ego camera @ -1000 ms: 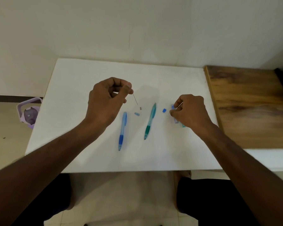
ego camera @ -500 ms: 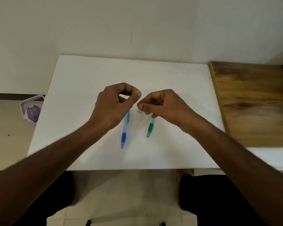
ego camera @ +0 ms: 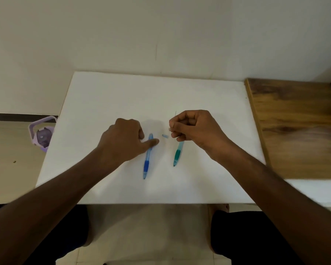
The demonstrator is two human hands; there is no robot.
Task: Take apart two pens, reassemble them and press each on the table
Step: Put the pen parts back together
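My left hand (ego camera: pixel 125 142) lies low on the white bench (ego camera: pixel 107 96), thumb stretched across the clear upper barrel of the blue pen (ego camera: pixel 148 155); the fingers are tucked behind the knuckles, so I cannot tell whether that grip has closed on the barrel or only rests there. My right hand (ego camera: pixel 194 127), at 3 o'clock from it, is clenched in a pinch on a thin refill (ego camera: pixel 175 113), whose dark sliver pokes out toward 12 o'clock; the rest is buried in my fingers. The green pen (ego camera: pixel 178 154) lies below that hand, its upper end hidden. A small pale blue piece (ego camera: pixel 165 136) sits between the hands, too blurred to identify. A wooden board (ego camera: pixel 294 127) lies at 3 o'clock, cut off by the frame.
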